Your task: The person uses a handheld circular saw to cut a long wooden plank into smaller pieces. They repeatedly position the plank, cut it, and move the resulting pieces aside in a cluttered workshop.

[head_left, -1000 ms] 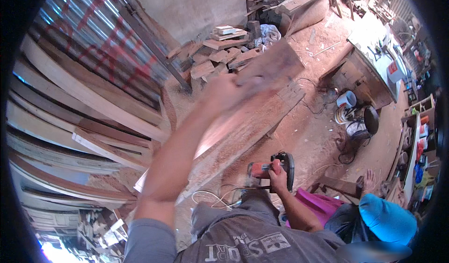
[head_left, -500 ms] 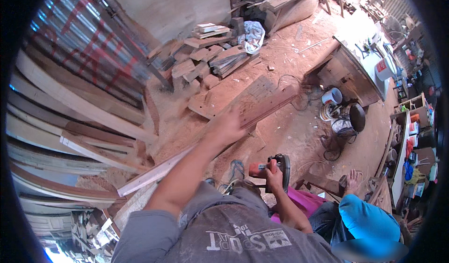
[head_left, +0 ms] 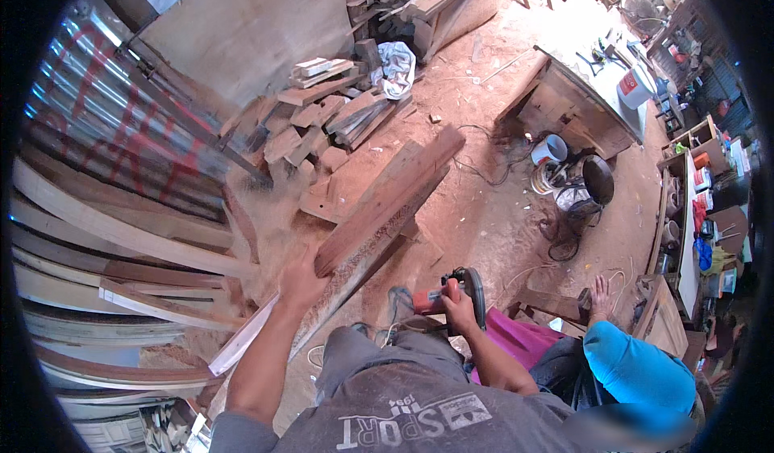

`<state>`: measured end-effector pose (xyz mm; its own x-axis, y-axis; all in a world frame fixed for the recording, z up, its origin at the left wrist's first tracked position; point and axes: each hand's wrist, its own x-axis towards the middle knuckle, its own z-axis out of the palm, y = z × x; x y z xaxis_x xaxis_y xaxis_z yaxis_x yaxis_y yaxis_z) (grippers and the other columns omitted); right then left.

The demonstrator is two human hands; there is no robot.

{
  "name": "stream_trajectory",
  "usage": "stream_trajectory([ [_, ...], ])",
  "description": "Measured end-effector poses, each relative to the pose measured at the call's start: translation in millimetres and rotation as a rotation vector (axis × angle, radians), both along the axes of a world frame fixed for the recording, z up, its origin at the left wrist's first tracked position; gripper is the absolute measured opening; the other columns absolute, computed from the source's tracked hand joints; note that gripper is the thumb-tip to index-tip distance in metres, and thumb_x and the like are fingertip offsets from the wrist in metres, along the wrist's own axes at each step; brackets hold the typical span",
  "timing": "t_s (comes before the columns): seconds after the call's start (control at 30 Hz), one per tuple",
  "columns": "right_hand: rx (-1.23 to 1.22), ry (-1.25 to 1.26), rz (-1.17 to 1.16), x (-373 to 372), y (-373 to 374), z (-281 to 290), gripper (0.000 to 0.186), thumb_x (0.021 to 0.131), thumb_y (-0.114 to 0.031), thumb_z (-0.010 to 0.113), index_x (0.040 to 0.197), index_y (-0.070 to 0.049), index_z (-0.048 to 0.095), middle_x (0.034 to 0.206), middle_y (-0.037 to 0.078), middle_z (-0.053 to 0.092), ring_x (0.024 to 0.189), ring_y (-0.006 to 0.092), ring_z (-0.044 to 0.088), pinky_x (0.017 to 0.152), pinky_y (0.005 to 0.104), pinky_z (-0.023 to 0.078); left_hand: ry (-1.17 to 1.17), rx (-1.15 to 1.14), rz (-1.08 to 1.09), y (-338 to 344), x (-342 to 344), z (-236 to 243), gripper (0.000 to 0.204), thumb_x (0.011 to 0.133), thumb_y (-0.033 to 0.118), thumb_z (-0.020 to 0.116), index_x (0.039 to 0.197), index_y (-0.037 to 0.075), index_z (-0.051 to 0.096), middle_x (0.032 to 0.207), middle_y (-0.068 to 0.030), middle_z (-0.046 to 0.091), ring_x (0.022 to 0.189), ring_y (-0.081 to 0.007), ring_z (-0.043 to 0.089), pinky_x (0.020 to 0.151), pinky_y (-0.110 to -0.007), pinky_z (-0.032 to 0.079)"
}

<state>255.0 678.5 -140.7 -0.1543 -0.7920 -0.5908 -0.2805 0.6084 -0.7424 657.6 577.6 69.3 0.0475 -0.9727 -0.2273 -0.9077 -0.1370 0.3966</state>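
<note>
In the head view, a long reddish-brown squared wooden beam [head_left: 393,197] is lying lengthwise over a narrow sawdust-covered wooden bench [head_left: 332,293], its far end pointing away from the person; whether it is touching along its whole length is hard to tell. The bench is probably bearing most of the weight, so one hand at the near end is likely enough to be steadying and steering it. A red handheld power tool with a dark round guard [head_left: 430,301] is being held low, near the person's lap and apart from the beam, presumably keeping its guarded side clear of wood and legs.

The left hand [head_left: 300,282] is grasping the beam's near end, palm against the left side, fingers curling only partway because the wood is thick; some fingertips are hidden. The right hand [head_left: 460,311] is wrapping tightly around the tool's handle; whether a finger is pressing a trigger is not visible. To the right, a co-worker's hand [head_left: 600,298] is spreading open beside a bright blue sleeve [head_left: 638,366].
</note>
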Motion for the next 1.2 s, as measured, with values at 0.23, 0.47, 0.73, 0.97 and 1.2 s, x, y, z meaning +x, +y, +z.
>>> stream_trajectory([
  [0.23, 0.083, 0.03, -0.003, 2, -8, -2, 0.041, 0.096, -0.03, 0.076, 0.123, 0.002, 0.075, 0.109, 0.011, 0.079, 0.104, 0.0191, 0.073, 0.096, 0.038, 0.057, -0.361, -0.177, -0.112, 15, -60, -12, 0.093, 0.088, 0.047, 0.084, 0.168, 0.042, 0.037, 0.176, -0.0199, 0.027, 0.154, -0.0453, 0.038, 0.118, -0.068, 0.036],
  [0.47, 0.0, -0.086, -0.211, -16, -20, 2, 0.032, 0.099, -0.033, 0.077, 0.108, -0.003, 0.074, 0.089, 0.002, 0.069, 0.076, 0.0134, 0.064, 0.068, 0.0336, 0.053, -0.166, -0.133, -0.053, 25, -44, -44, 0.089, 0.091, 0.055, 0.079, 0.168, 0.049, 0.035, 0.179, -0.0163, 0.023, 0.158, -0.0459, 0.032, 0.123, -0.066, 0.032],
  [0.73, 0.022, -0.408, -0.411, 27, -92, 181, 0.025, 0.103, -0.034, 0.07, 0.114, -0.017, 0.056, 0.094, 0.004, 0.06, 0.074, 0.019, 0.064, 0.055, 0.0353, 0.051, -0.15, -0.029, -0.037, 23, -42, -34, 0.09, 0.092, 0.059, 0.077, 0.17, 0.047, 0.033, 0.179, -0.0145, 0.022, 0.163, -0.0402, 0.027, 0.128, -0.066, 0.027],
  [0.97, 0.138, -0.477, -0.163, 0, -133, 269, 0.049, 0.097, -0.061, 0.07, 0.127, -0.022, 0.067, 0.129, 0.004, 0.066, 0.123, 0.0277, 0.064, 0.089, 0.0606, 0.06, -0.035, -0.185, -0.033, 28, -36, -40, 0.09, 0.094, 0.072, 0.064, 0.171, 0.035, 0.036, 0.177, -0.016, 0.029, 0.163, -0.0447, 0.025, 0.13, -0.067, 0.021],
  [1.2, -0.018, -0.453, 0.042, -30, -165, 244, 0.04, 0.106, -0.043, 0.067, 0.129, -0.011, 0.067, 0.097, 0.003, 0.069, 0.076, 0.0188, 0.067, 0.066, 0.0373, 0.06, 0.317, -0.743, 0.125, 47, -15, -75, 0.072, 0.091, 0.055, 0.077, 0.154, 0.022, 0.063, 0.162, -0.0147, 0.051, 0.154, -0.039, 0.041, 0.127, -0.062, 0.031],
])
